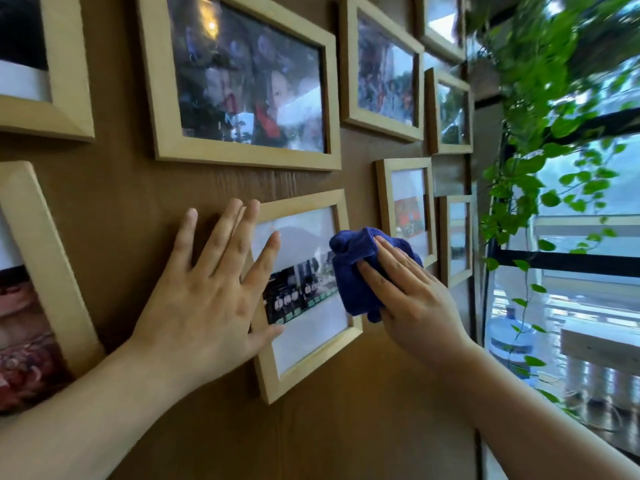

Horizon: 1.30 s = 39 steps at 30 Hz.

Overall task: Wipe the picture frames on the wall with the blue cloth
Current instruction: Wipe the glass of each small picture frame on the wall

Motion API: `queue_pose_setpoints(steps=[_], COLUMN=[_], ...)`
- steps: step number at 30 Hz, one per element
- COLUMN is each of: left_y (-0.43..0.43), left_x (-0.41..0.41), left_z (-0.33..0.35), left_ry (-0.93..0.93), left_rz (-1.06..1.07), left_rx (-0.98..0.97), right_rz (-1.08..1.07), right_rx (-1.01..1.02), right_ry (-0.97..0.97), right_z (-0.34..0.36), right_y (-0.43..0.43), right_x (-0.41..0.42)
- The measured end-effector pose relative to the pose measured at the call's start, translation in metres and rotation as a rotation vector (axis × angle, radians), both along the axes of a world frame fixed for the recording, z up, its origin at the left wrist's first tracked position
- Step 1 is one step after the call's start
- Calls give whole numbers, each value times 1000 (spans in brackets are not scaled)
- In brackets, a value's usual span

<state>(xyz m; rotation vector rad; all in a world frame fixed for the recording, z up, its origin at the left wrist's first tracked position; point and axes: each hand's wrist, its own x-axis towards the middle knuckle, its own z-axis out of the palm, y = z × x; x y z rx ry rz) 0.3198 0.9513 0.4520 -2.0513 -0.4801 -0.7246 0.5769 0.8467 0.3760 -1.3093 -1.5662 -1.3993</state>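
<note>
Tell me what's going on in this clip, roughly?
A person is cleaning framed photos on a brown wall. The right hand presses a bunched blue cloth against the right edge of a small wooden frame, which hangs tilted. The left hand lies flat and open, its fingers partly on the wall and partly over the frame's left side, apparently steadying it. More frames hang all around, and a leafy plant trails by the window at right.
</note>
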Motion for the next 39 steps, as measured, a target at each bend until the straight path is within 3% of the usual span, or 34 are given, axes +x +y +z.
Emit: queue_pose_setpoints(steps=[7, 22, 31, 39], left_y=[-27, -11, 7, 10], left_x=[51, 243, 282, 279], left_z=[3, 27, 35, 33], left_ry=[31, -4, -62, -84], left_rz=[-91, 174, 268, 289], left_rx=[19, 45, 53, 45], right_rz=[-56, 103, 258, 301], right_rx=[-16, -7, 15, -53], right_ry=[17, -14, 24, 20], right_z=[-2, 40, 91, 39], right_y=[-20, 35, 83, 102], right_x=[51, 241, 251, 240])
